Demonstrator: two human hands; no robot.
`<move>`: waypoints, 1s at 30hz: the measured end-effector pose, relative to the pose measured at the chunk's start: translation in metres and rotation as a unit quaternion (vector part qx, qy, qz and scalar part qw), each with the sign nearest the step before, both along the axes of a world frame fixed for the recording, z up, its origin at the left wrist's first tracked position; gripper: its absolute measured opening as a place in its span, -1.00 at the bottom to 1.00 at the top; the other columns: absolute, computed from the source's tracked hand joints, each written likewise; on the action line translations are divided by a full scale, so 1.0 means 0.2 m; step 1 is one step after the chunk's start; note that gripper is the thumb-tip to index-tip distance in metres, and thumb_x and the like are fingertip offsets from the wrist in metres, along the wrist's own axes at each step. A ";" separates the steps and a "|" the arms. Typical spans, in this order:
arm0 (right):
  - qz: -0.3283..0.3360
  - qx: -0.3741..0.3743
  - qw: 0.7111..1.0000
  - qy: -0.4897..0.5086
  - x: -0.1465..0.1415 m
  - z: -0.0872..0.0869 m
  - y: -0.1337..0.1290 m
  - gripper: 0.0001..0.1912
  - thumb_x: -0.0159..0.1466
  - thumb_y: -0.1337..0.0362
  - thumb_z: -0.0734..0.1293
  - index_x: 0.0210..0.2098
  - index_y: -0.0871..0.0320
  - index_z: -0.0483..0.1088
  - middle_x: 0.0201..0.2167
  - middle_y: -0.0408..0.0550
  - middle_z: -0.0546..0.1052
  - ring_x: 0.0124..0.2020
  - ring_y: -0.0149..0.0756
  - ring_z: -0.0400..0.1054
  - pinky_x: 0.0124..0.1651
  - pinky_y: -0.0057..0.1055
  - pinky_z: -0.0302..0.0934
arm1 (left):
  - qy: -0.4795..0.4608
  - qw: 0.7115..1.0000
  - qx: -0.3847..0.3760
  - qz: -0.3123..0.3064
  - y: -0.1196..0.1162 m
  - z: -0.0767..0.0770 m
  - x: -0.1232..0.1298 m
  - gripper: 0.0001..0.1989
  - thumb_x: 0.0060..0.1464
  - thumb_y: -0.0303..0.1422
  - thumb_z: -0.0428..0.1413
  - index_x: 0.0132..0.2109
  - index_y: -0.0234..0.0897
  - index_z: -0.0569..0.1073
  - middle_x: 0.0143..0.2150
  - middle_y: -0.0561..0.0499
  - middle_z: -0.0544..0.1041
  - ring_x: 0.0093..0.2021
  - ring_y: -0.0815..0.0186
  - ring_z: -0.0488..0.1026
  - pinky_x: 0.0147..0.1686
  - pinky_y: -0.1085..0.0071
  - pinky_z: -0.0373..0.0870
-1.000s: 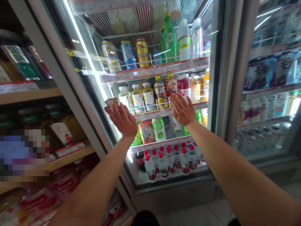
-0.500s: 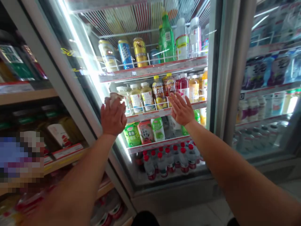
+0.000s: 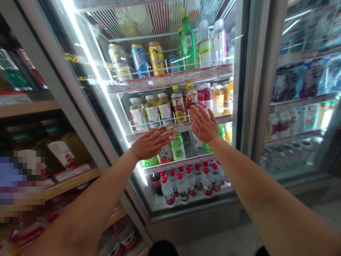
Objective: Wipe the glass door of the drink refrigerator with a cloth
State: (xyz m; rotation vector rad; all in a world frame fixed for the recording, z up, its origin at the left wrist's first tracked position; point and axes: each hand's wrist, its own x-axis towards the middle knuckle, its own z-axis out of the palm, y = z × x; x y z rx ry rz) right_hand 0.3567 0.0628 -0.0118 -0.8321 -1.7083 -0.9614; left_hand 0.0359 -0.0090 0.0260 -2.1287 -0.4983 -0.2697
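My left hand point(image 3: 150, 144) lies flat against the cooler's glass door, fingers pointing right, in front of the lower drink cartons. A small pale, pinkish-brown cloth point(image 3: 171, 132) shows past its fingertips, pressed under the hand; most of it is hidden. To the right, my right hand point(image 3: 204, 122) rests on the glass with fingers stretched up and to the left and nothing in it. Behind the glass near it stand dark tea bottles point(image 3: 178, 105) with yellow caps. A green-and-white carton point(image 3: 177, 146) is visible between the two hands.
Cans point(image 3: 156, 58) and a green bottle point(image 3: 188, 46) stand on the upper cooler shelf. Red-capped water bottles point(image 3: 182, 186) fill the bottom. A metal door frame point(image 3: 257, 81) separates a second cooler at right. Wooden shelves point(image 3: 29, 108) with bottles stand at left.
My left hand has slid right and slightly down across the glass, turning from fingers up to fingers right, with the cloth moving along. My right hand stays in nearly the same place.
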 end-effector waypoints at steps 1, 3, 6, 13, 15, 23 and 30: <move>-0.004 0.006 1.000 0.000 0.00 0.00 0.00 -0.34 0.48 0.27 0.09 0.53 0.01 -0.10 0.51 -0.14 0.10 0.54 -0.21 -0.11 0.56 -0.03 -0.29 | -0.015 1.000 0.011 0.000 0.00 0.04 -0.02 -0.55 0.35 -0.35 0.04 0.34 0.00 0.39 0.44 0.17 0.28 0.53 0.22 -0.02 0.54 0.13 -0.09; -0.015 0.020 1.000 0.000 0.00 0.00 0.00 -0.36 0.48 0.27 0.08 0.53 0.03 -0.06 0.50 -0.14 0.12 0.53 -0.23 -0.10 0.56 -0.04 -0.28 | -0.126 0.990 0.065 0.022 0.01 0.10 -0.05 -0.52 0.34 -0.36 0.05 0.36 -0.12 0.37 0.49 0.02 0.21 0.55 0.06 -0.12 0.53 -0.11 -0.15; -0.024 0.025 0.999 -0.002 0.00 0.01 0.00 -0.38 0.49 0.26 0.08 0.52 0.03 -0.02 0.49 -0.15 0.13 0.53 -0.24 -0.08 0.56 -0.06 -0.25 | -0.389 0.903 0.172 0.063 0.04 0.12 -0.04 -0.46 0.37 -0.38 0.00 0.44 -0.29 0.24 0.53 -0.13 0.10 0.55 -0.12 -0.15 0.47 -0.31 -0.18; -0.003 0.001 1.000 0.000 0.00 0.00 0.00 -0.36 0.49 0.27 0.06 0.53 0.01 -0.09 0.50 -0.16 0.10 0.53 -0.20 -0.09 0.56 -0.02 -0.25 | -0.203 0.973 0.110 0.026 0.06 0.07 -0.02 -0.45 0.33 -0.37 0.04 0.42 -0.20 0.28 0.50 -0.11 0.19 0.56 -0.05 -0.19 0.48 -0.18 -0.04; 0.001 -0.003 1.000 -0.001 0.00 0.00 0.00 -0.34 0.49 0.28 0.07 0.54 0.01 -0.13 0.51 -0.16 0.10 0.54 -0.19 -0.10 0.56 -0.02 -0.27 | -0.078 0.995 0.051 0.030 0.04 0.10 -0.06 -0.48 0.32 -0.32 0.08 0.38 -0.05 0.33 0.45 0.00 0.30 0.54 0.02 -0.10 0.49 -0.10 -0.03; 0.000 0.007 1.000 -0.001 0.00 0.00 0.00 -0.36 0.49 0.28 0.08 0.52 0.04 -0.05 0.50 -0.12 0.12 0.53 -0.20 -0.08 0.56 -0.03 -0.29 | -0.140 0.984 0.094 0.064 0.03 0.15 -0.13 -0.54 0.32 -0.32 0.06 0.32 -0.20 0.38 0.44 -0.06 0.31 0.55 -0.02 -0.09 0.46 -0.15 -0.02; -0.005 -0.007 1.000 -0.007 0.01 0.00 -0.01 -0.36 0.47 0.27 0.10 0.51 0.05 -0.01 0.51 -0.10 0.11 0.54 -0.19 -0.11 0.55 -0.01 -0.25 | -0.198 0.974 0.089 0.070 0.03 0.10 -0.10 -0.56 0.34 -0.31 0.03 0.30 -0.28 0.38 0.43 -0.09 0.32 0.53 -0.09 -0.06 0.44 -0.24 -0.02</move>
